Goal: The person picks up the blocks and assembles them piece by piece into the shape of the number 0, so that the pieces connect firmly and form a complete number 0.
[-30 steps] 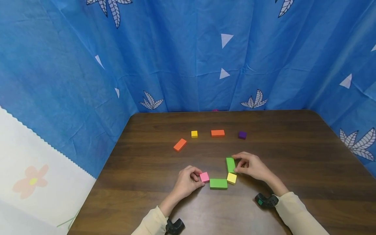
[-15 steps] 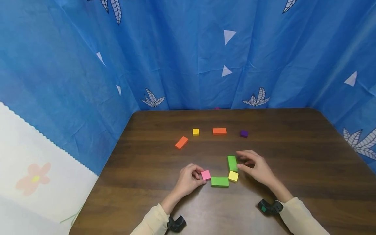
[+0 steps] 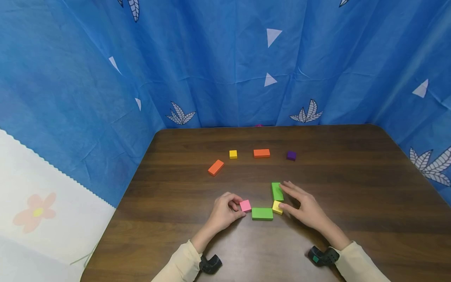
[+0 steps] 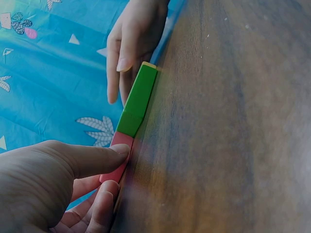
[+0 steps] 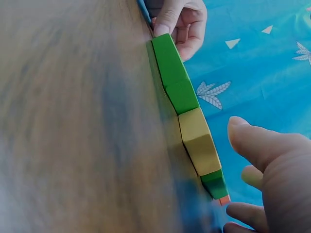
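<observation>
My left hand (image 3: 224, 210) pinches a small pink block (image 3: 245, 206) between thumb and fingers. That block lies against the left end of a long green block (image 3: 262, 213), and in the left wrist view the thumb presses on the pink face (image 4: 116, 167). A pale yellow block (image 3: 277, 207) sits at the green one's right end. From there a second green block (image 3: 277, 191) runs away from me, making a corner. My right hand (image 3: 307, 207) hovers just right of this corner, fingers spread and holding nothing. In the right wrist view its thumb is apart from the yellow block (image 5: 199, 141).
Farther back on the brown wooden table (image 3: 176, 156) lie an angled orange block (image 3: 215, 167), a small yellow block (image 3: 233, 154), another orange block (image 3: 262, 153) and a purple block (image 3: 291, 156). A blue patterned curtain (image 3: 218, 58) hangs behind the table's far edge.
My right hand has let go of the far green block, backed off a little, then come nearer the yellow block with its fingers straighter. The left hand keeps its pinch on the pink block.
</observation>
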Demonstrator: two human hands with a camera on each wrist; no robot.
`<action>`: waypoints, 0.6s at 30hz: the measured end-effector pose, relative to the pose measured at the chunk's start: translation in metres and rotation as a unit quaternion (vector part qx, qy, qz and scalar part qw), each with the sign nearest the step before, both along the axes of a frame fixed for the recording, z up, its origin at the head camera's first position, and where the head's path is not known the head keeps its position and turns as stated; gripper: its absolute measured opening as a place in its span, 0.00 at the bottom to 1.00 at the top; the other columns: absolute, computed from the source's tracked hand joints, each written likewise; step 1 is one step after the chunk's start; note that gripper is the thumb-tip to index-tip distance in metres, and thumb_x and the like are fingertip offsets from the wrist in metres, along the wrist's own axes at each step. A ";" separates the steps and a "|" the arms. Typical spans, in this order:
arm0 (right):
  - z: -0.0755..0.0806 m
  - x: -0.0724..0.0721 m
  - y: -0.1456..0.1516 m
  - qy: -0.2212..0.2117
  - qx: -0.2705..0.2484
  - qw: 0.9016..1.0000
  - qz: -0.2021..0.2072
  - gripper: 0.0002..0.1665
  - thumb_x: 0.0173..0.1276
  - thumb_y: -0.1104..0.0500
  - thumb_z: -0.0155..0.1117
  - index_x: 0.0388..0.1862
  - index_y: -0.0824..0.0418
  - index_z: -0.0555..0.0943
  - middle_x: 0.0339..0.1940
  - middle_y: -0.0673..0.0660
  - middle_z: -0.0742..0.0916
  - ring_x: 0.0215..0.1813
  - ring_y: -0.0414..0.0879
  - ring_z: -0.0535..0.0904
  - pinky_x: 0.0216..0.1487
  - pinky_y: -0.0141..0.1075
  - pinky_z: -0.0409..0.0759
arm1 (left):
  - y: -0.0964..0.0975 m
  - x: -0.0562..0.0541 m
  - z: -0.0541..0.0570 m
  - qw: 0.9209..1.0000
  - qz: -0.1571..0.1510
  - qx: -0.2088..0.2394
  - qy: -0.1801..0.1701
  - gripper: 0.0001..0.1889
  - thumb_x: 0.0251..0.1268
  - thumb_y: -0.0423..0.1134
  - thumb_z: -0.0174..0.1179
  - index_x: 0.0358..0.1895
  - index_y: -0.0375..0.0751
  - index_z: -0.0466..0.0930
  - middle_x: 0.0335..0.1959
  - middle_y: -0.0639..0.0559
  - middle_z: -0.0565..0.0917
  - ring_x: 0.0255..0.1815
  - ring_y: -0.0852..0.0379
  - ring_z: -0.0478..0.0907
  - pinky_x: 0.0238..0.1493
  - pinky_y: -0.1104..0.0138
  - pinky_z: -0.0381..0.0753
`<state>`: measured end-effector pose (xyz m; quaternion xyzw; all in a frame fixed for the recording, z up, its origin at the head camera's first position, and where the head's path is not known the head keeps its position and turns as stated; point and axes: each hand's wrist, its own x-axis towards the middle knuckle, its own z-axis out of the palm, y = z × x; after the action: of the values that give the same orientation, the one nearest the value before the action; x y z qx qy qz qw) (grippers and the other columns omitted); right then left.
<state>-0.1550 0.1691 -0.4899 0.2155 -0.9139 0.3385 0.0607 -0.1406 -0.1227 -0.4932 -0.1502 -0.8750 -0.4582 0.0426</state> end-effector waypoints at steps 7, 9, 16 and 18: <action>0.001 0.001 -0.003 0.004 0.017 1.000 0.003 0.39 0.60 0.45 0.72 0.68 0.57 0.74 0.70 0.65 0.74 0.71 0.67 0.66 0.62 0.68 0.66 | 0.000 0.000 0.001 1.000 -0.002 0.004 0.001 0.16 0.41 0.31 0.78 0.36 0.39 0.84 0.27 0.53 0.77 0.25 0.68 0.73 0.30 0.75 0.75; 0.002 0.002 -0.004 0.009 0.020 1.000 0.007 0.38 0.60 0.45 0.72 0.67 0.57 0.75 0.70 0.65 0.75 0.71 0.67 0.66 0.63 0.68 0.64 | 0.000 0.000 0.001 1.000 -0.002 0.006 0.001 0.16 0.41 0.31 0.78 0.36 0.39 0.84 0.27 0.53 0.77 0.25 0.68 0.73 0.30 0.75 0.75; 0.000 0.003 -0.006 0.016 0.019 1.000 0.013 0.37 0.60 0.47 0.72 0.67 0.58 0.75 0.68 0.64 0.76 0.72 0.67 0.65 0.66 0.68 0.60 | 0.000 0.000 0.001 1.000 -0.003 0.007 -0.001 0.16 0.41 0.31 0.78 0.36 0.38 0.84 0.27 0.53 0.78 0.25 0.68 0.73 0.30 0.74 0.75; -0.001 0.003 -0.006 0.016 0.020 1.000 0.014 0.37 0.60 0.47 0.72 0.66 0.58 0.75 0.68 0.65 0.76 0.72 0.67 0.65 0.66 0.68 0.59 | 0.000 0.001 0.001 1.000 -0.002 0.007 -0.005 0.17 0.41 0.31 0.79 0.37 0.39 0.84 0.27 0.53 0.78 0.25 0.68 0.73 0.30 0.74 0.75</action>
<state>-0.1522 0.1634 -0.4906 0.2348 -0.9165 0.3171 0.0665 -0.1400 -0.1229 -0.4920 -0.1496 -0.8716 -0.4653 0.0382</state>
